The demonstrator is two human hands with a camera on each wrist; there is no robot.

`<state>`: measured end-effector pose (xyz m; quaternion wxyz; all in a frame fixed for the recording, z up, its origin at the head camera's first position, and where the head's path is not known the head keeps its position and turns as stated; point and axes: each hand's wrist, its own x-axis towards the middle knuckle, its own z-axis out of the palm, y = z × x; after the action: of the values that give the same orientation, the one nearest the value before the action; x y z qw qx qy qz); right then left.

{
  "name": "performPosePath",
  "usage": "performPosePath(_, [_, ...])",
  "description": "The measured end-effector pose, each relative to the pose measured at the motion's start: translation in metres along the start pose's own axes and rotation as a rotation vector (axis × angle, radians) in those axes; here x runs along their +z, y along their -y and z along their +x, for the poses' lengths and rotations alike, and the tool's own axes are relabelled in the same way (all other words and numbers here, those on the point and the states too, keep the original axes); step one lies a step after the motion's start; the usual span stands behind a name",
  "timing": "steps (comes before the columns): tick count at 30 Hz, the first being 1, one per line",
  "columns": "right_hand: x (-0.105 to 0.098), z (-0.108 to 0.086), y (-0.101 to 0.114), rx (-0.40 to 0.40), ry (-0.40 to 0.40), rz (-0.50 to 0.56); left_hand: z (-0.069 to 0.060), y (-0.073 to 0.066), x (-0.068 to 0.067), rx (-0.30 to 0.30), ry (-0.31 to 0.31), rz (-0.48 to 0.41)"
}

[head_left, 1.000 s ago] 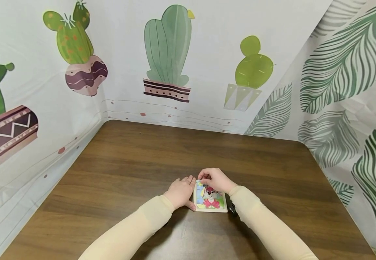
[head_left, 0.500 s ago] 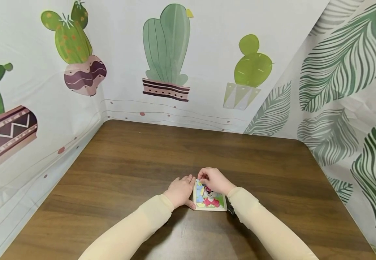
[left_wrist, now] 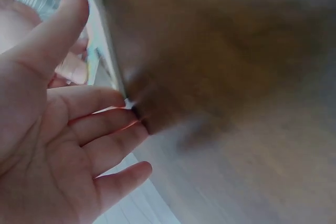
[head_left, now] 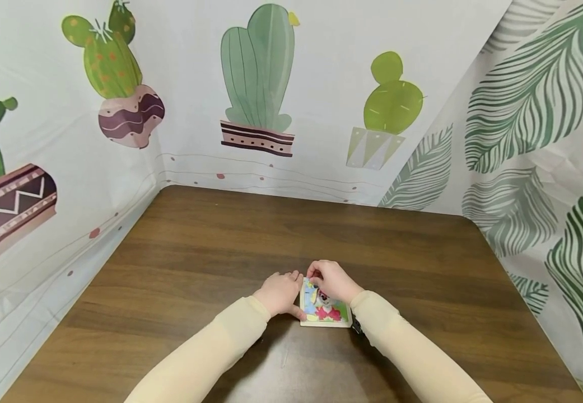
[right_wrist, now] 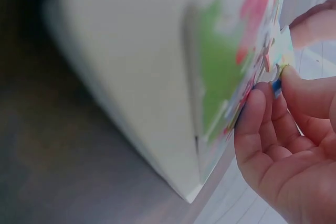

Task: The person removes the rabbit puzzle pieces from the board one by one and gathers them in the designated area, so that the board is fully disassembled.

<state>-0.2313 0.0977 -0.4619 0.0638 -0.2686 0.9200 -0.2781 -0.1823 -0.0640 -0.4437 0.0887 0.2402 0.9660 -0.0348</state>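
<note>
A jigsaw puzzle in a pale wooden frame (head_left: 327, 314) lies flat on the table, its picture showing a red and white cartoon animal. Beside its left edge is my left hand (head_left: 278, 294), fingers extended and thumb touching the lower left of the frame. The left wrist view shows those fingertips (left_wrist: 118, 98) against the frame's side. My right hand (head_left: 339, 281) reaches over the upper part of the picture. Between its thumb and fingers it pinches a small blue and yellow puzzle piece (right_wrist: 277, 84), seen in the right wrist view. The right hand covers the puzzle's upper right corner.
The brown wooden table (head_left: 210, 240) surrounds the puzzle. White cloth printed with cacti and leaves (head_left: 321, 95) hangs behind and along the sides. A dark object (head_left: 357, 324) shows beneath the right wrist.
The left thumb has slid slightly up along the frame's edge. The right hand stays at the top of the puzzle, with barely any movement.
</note>
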Motion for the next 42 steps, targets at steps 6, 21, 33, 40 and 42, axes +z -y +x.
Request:
performPosePath(6, [0.0,-0.002,0.0,-0.011,-0.011,-0.001,0.007,-0.008,-0.005,-0.054,-0.114,0.019])
performPosePath(21, [-0.005,0.0,-0.004,0.002,-0.008,0.062,0.018,-0.021,-0.008,-0.17,-0.095,0.017])
performPosePath(33, [-0.032,-0.01,-0.031,0.053,-0.025,0.128,0.021,-0.02,-0.007,-0.152,-0.092,0.015])
performPosePath(40, [-0.05,-0.027,-0.055,0.091,-0.001,0.16,0.019,-0.019,-0.005,-0.152,-0.101,0.014])
performPosePath(42, [-0.054,-0.03,-0.061,0.1,-0.003,0.155,0.018,-0.019,-0.004,-0.155,-0.116,0.005])
